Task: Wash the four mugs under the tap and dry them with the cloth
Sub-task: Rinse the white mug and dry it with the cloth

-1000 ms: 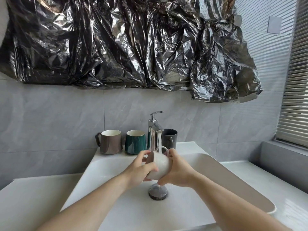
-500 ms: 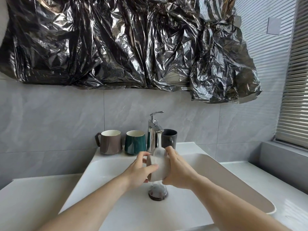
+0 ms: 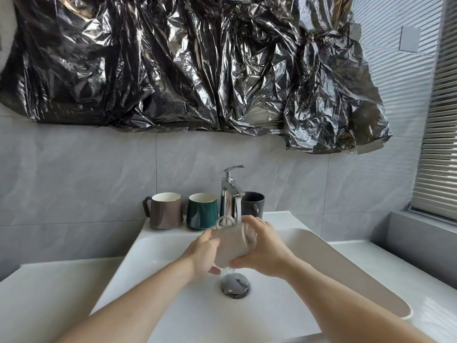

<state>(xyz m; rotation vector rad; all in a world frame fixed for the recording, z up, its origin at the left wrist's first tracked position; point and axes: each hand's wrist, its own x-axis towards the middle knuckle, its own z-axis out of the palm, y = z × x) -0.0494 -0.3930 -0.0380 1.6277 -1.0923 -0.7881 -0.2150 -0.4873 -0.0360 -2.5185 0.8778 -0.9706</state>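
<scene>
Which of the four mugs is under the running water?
The white mug, held tilted in both hands; the brown, green and dark grey ones stand upright behind the basin.

No readable text, label, brand, number or sign shows on anything in view.

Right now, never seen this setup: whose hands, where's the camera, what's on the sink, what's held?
There is no machine here. A person wears one wide-angle camera on the head, looking forward and down, so the arms entering from the bottom are their own. The left hand and right hand both grip a white mug, tipped on its side with its handle up, under the running tap above the drain of a white sink. On the ledge behind stand a brown mug and a green mug left of the tap, and a dark grey mug right of it. No cloth is in view.
</scene>
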